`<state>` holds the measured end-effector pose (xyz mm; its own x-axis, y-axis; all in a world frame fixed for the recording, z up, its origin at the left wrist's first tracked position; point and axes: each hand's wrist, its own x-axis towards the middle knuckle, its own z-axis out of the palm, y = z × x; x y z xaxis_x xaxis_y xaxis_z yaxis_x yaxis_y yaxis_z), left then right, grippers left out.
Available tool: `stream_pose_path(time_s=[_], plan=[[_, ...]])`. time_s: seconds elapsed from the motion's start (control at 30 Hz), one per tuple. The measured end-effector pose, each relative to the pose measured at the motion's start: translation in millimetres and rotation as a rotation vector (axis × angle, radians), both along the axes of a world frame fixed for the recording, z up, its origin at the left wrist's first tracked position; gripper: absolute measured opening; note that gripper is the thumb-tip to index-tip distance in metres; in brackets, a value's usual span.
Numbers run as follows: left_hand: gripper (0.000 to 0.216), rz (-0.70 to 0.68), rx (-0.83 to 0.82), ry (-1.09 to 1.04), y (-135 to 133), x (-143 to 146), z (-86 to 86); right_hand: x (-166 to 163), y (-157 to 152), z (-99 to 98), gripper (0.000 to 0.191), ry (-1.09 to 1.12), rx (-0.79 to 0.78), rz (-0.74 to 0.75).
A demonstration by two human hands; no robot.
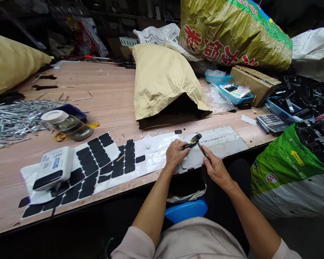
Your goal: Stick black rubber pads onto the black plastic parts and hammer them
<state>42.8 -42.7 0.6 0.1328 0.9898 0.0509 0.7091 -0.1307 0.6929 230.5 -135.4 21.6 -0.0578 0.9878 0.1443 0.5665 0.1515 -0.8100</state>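
My left hand [175,153] is closed on a narrow black part [188,146] just above the grey board [224,142]. In my right hand [216,167] is the slim dark handle of what looks like a small hammer [202,147]. Its dark head lies right at the far end of the black part; whether the two touch I cannot tell. Left of my hands, white backing sheets [156,151] carry rows of black rounded stickers [129,158].
An open paper sack [164,79] stands behind the board. To the left are a white power-bank-like box [55,167], a lidded jar [72,126] and metal rods [18,118]. On the right are a calculator [271,122], blue baskets [236,97] and a green bag [283,162] of black parts.
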Motion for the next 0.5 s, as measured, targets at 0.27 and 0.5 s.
stream_pose_path(time_s=[0.27, 0.5], plan=[[0.022, 0.000, -0.002, -0.029, 2.1, -0.2, -2.6, -4.9, 4.6, -2.6, 0.058, -0.148, 0.067, 0.031], [0.015, -0.002, -0.022, -0.022, 2.6, 0.7, 3.2, -12.1, 1.2, -2.4, 0.058, -0.147, 0.122, 0.095]])
